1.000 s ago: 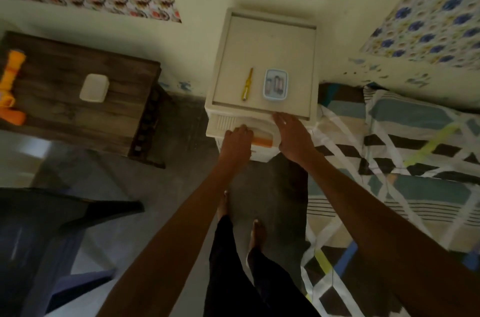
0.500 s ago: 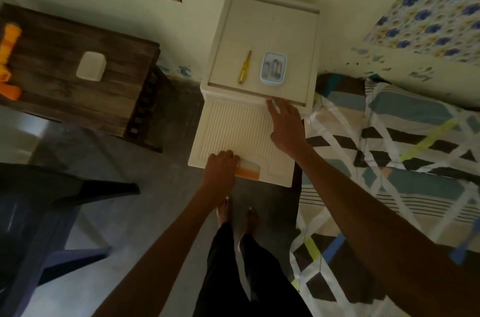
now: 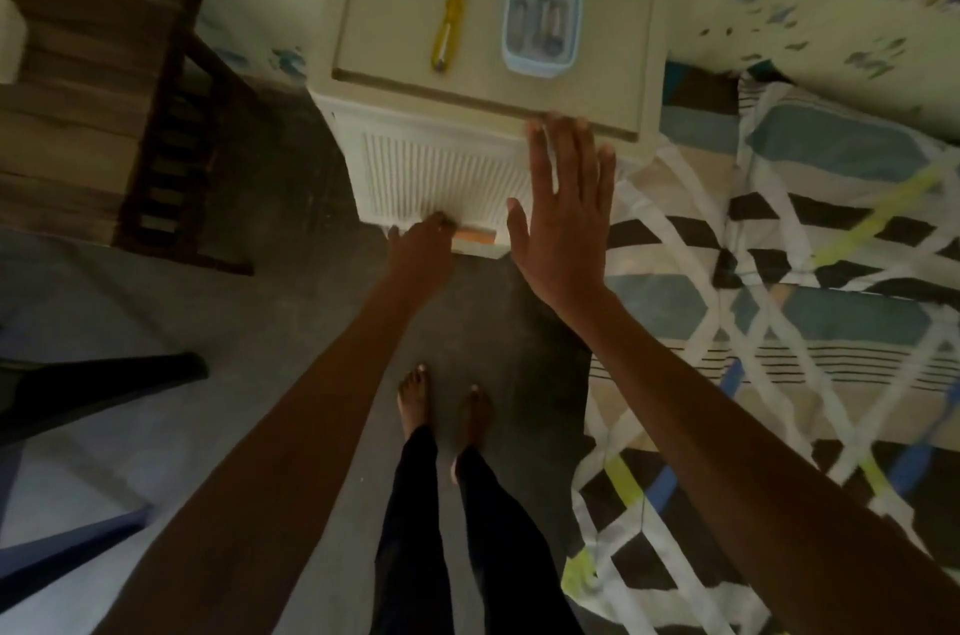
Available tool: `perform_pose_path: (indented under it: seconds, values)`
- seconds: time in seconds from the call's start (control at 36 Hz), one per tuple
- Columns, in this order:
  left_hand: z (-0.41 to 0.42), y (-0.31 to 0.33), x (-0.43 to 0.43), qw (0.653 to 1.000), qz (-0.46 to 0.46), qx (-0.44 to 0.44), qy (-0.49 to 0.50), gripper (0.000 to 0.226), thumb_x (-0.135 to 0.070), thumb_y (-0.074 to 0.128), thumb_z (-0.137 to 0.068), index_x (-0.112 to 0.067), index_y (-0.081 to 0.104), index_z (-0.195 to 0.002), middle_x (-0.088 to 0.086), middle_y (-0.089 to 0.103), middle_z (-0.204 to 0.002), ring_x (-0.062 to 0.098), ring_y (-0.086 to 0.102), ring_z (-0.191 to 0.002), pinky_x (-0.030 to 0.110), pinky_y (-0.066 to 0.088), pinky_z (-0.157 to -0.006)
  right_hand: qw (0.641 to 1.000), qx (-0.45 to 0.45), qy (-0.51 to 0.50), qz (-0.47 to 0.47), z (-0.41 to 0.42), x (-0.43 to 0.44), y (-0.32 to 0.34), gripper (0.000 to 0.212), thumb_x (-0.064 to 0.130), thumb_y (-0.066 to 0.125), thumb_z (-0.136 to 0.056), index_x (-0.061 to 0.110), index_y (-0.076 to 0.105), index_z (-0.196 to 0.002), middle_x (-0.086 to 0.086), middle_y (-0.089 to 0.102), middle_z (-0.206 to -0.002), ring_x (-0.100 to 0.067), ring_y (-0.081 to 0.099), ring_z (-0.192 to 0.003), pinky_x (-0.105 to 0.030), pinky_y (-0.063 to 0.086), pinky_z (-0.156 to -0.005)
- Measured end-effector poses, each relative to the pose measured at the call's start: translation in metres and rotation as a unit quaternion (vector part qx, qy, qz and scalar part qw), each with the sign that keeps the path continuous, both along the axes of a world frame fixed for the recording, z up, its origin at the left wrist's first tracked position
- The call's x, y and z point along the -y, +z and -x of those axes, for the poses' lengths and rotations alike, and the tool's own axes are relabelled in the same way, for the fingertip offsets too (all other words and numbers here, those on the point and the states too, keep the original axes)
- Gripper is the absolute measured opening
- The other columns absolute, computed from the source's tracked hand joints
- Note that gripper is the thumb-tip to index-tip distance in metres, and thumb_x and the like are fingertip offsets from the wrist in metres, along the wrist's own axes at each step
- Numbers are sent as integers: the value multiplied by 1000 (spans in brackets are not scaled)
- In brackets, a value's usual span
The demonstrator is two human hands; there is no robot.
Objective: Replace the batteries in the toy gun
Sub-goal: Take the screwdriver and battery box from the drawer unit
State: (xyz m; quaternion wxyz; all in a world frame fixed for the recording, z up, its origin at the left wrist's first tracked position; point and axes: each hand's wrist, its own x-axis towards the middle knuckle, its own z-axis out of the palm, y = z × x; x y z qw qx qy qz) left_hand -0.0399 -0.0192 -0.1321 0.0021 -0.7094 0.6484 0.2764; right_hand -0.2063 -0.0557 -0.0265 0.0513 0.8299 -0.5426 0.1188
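The person's arms are bare from the bottom edge of the view up to the wrists, with no sleeve showing on either one. The left hand [image 3: 423, 244] and the right hand [image 3: 563, 213] carry no glove. No ring, watch or band can be made out in the dim light. On the right hand the fingers [image 3: 540, 151] are long and slim. Black, close-fitting trousers [image 3: 467, 530] cover both legs down to the ankles. The feet [image 3: 414, 395] are bare, and the toenails look pale, possibly painted, though that is hard to tell.
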Motion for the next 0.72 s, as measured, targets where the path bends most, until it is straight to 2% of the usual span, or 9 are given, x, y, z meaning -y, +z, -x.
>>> perform_pose_path:
  seconds: [0.11,0.31,0.47,0.61,0.72]
  values:
    - [-5,-18,23,999,32,17,3,58,-7,46,-91,-18,35,-147,3,34,-154,22,37,-138,64,18,-113,1000,4,-14,25,-7,2,-9,70,34,52,-92,12,23,-151,-12,18,-158,-31,10,-147,-51,8,-119]
    - [-2,-23,29,996,82,34,17,55,-10,50,-91,-14,37,-145,4,41,-150,20,38,-138,61,14,-116,999,21,-22,37,-10,2,-10,72,33,56,-88,10,25,-150,-13,19,-157,-31,11,-147,-52,8,-119]
    - [-4,-17,30,996,75,49,-8,63,-11,55,-89,-15,33,-148,3,37,-152,20,35,-141,60,8,-115,999,-2,-24,28,-8,2,-11,74,29,56,-88,11,22,-151,-12,16,-158,-30,9,-147,-51,8,-119]
    - [-8,-15,27,997,69,38,-20,60,-14,54,-91,-15,33,-148,4,38,-152,20,38,-139,54,13,-117,999,-2,-31,18,-10,0,-9,77,22,59,-86,12,21,-151,-10,15,-159,-29,8,-148,-52,10,-119]
    - [-9,-11,24,998,65,15,-12,65,-15,58,-90,-14,31,-149,6,36,-153,22,37,-140,50,22,-116,1000,-9,-26,-9,-9,-1,-5,77,27,58,-87,13,20,-152,-9,13,-160,-27,6,-148,-51,11,-118]
